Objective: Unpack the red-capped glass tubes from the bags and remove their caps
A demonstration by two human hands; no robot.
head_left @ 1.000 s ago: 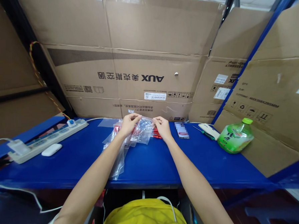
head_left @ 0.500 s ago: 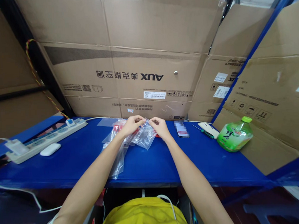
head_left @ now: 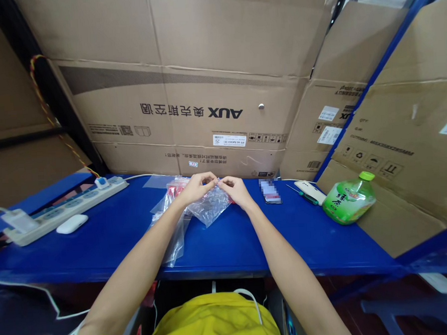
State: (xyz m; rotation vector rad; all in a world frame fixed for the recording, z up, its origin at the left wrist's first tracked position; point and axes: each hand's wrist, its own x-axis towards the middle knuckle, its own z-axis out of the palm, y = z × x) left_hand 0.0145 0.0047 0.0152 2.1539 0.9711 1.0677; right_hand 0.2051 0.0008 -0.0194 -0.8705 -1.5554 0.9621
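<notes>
In the head view, both bare arms reached forward over the blue table (head_left: 227,247), slanting inward until the hands nearly met. The left hand (head_left: 199,188) was turned palm-down at the wrist, its fingers curled and pointing right, thumb and forefinger pinching the upper edge of a clear bag (head_left: 209,208). The right hand (head_left: 236,190) mirrored it, bent left, its thumb and forefinger closed on the same edge just beside the left fingertips (the exact grip was too small to make out). The bag hung below and between the hands, toward the person. More bags (head_left: 174,247) lay under and beside the left forearm, with something red (head_left: 175,189) among them. Right of the right hand lay a phone (head_left: 270,191), then a screwdriver (head_left: 308,197) and a green bottle (head_left: 348,201).
</notes>
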